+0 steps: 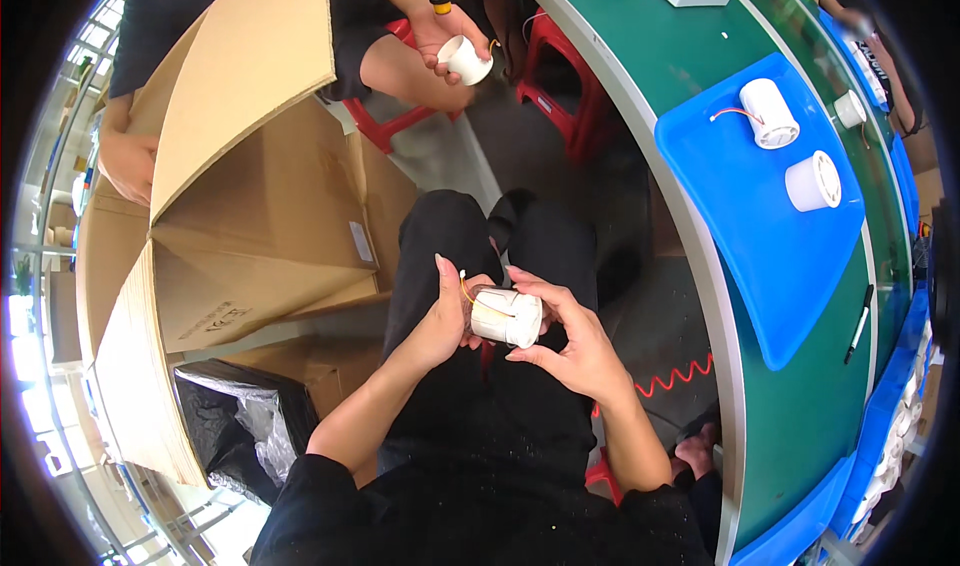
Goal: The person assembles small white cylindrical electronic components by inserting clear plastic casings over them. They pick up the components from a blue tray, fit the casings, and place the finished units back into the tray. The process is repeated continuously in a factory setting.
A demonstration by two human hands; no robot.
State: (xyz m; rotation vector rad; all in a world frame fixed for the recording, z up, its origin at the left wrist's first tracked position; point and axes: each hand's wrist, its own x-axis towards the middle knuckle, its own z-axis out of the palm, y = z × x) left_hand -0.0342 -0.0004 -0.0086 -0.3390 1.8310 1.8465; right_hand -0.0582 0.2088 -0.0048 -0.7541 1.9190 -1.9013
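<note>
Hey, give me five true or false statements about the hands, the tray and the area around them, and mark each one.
1. The person's left hand and right hand both touch one white cylindrical part. True.
2. The co-worker at the top holds nothing. False: the co-worker's hand holds a white cup-like part.
3. A pen lies on the green work surface, off the blue tray. True.
4. That tray holds five white parts. False: it holds two white parts.
5. The coiled cord is green. False: the coiled cord is red.
</note>
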